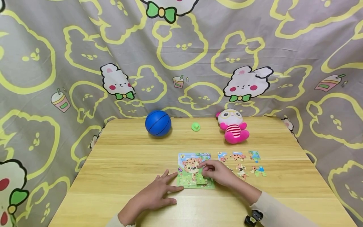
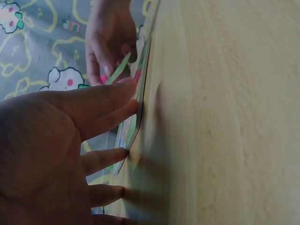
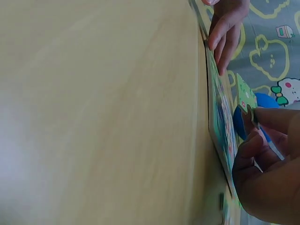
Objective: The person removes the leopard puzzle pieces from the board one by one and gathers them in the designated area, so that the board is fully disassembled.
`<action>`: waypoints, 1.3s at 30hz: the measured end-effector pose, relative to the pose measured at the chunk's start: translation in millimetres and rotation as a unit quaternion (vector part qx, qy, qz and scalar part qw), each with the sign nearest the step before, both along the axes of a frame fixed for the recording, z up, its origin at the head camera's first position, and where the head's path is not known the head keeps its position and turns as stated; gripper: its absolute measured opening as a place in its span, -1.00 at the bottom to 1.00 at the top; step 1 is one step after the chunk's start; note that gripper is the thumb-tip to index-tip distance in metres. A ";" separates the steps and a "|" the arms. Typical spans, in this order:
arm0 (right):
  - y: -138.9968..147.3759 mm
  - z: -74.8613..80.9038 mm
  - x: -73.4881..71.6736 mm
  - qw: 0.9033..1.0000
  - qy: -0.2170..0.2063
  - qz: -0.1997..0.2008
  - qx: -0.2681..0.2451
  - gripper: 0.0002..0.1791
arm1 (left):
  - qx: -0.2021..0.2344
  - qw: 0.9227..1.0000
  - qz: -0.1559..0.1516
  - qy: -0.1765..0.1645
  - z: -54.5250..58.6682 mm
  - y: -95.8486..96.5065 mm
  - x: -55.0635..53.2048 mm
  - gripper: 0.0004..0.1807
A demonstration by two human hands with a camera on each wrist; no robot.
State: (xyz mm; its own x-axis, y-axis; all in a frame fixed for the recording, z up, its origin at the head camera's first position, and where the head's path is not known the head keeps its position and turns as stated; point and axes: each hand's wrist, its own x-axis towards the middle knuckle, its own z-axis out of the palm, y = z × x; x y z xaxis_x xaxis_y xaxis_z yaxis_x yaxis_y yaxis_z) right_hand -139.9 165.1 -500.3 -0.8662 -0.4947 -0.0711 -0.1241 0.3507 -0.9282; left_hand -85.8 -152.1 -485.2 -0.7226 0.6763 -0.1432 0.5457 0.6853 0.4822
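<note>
A jigsaw puzzle board [image 1: 181, 186] with a spotted cartoon animal lies flat on the wooden table. With thumb and fingers, my right hand [image 1: 219, 173] pinches a green puzzle piece [image 3: 244, 95], which is tilted above the board. In the left wrist view that piece [image 2: 119, 69] shows nearly edge-on. My left hand [image 1: 157, 192] has its fingers spread, and some fingertips touch the board's left edge. Loose puzzle pieces, among them a spotted one [image 1: 239, 156] and a blue-green one [image 1: 254, 155], lie right of the board; my right hand partly covers some of them.
Behind the board stand a blue ball [image 1: 158, 123] with black lines, a small green toy [image 1: 195, 126] and a pink-and-white plush toy [image 1: 233, 127]. A grey patterned curtain [image 1: 136, 47] hangs around the table's back and sides. A black device [image 1: 253, 218] is by the right sleeve.
</note>
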 end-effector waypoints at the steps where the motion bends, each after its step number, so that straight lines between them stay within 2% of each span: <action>1: 3.3 -0.2 1.1 1.000 0.000 -0.002 0.002 -0.74 | 0.000 1.000 0.001 -0.001 0.1 0.1 0.2 -0.46; 14: 43.9 0.5 16.7 1.000 -0.012 -0.021 0.018 -0.74 | 0.001 1.000 0.005 -0.012 3.2 2.0 2.3 -0.46; 21: 66.4 -2.7 25.9 0.998 0.002 -0.030 0.061 -0.79 | 0.000 1.000 0.005 -0.010 2.7 1.6 2.4 -0.46; 29: 83.2 -2.2 34.1 0.996 0.000 -0.049 0.078 -0.80 | -0.001 1.000 0.007 -0.010 2.6 1.4 2.1 -0.47; 39: 84.1 -8.5 39.6 0.991 0.062 -0.042 0.108 -0.80 | -0.003 1.000 0.008 -0.011 3.0 1.3 1.6 -0.47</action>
State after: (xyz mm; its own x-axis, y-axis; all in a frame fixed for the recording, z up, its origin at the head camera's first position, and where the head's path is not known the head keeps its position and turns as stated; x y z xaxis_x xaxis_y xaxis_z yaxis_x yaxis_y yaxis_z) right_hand -100.3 249.2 -508.7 -0.9121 -0.4058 -0.0588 -0.1944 0.5542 -0.8094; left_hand -84.2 -150.8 -482.2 -0.7300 0.6635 -0.1636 0.5238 0.6970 0.4897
